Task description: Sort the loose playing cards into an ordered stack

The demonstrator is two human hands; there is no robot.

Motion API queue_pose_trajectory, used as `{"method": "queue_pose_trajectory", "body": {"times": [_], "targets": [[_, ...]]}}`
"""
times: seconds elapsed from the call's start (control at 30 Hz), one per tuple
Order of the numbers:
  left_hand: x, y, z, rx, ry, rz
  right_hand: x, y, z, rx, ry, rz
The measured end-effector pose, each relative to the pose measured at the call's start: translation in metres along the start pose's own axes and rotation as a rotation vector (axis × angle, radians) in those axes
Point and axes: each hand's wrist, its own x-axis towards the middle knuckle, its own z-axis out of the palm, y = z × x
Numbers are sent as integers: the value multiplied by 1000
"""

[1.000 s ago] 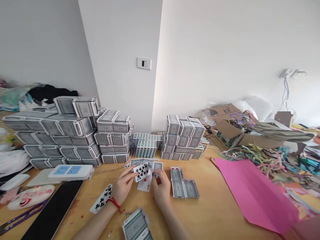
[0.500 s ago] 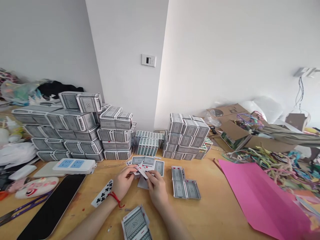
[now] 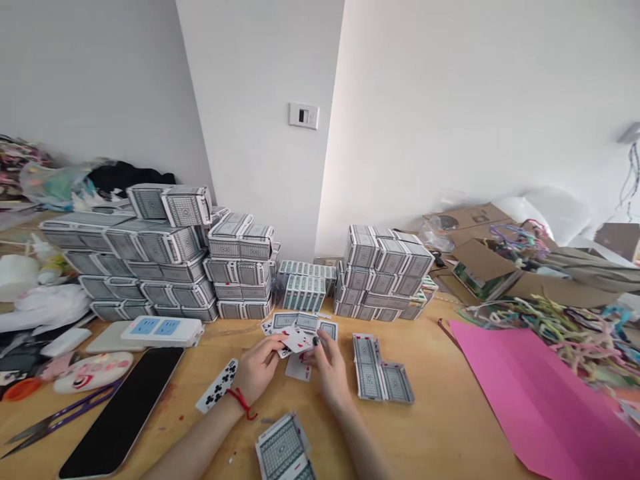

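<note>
Both hands meet over the middle of the worktop [image 3: 450,427]. The left hand [image 3: 260,370] and the right hand [image 3: 333,373] each pinch an edge of a red card [image 3: 297,340], fingers clamped on it, holding it face up just above the wood. A second card [image 3: 299,368] lies flat beneath it. A club card [image 3: 217,385] lies beside the left wrist. A deck [image 3: 283,453] sits near the forearms, and an open box [image 3: 383,379] lies just right of the right hand. Box stacks [image 3: 150,267] line the wall behind, and pink paper [image 3: 540,407] lies well to the right.
</note>
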Motion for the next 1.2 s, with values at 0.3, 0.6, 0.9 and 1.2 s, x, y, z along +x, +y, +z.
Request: {"method": "queue_pose_trajectory", "body": {"times": [0.3,0.6,0.9,1.2], "targets": [[-8,16,3,-86,-90,35,7,1,-3,468,-164,284],[-7,1,2,-624,9,-446,4,-3,0,326,-259,199],[-5,-1,5,-616,-321,-443,-2,-7,-3,296,-228,193],[5,9,-3,-715,-243,-616,-1,-3,0,229,-260,165]]}}
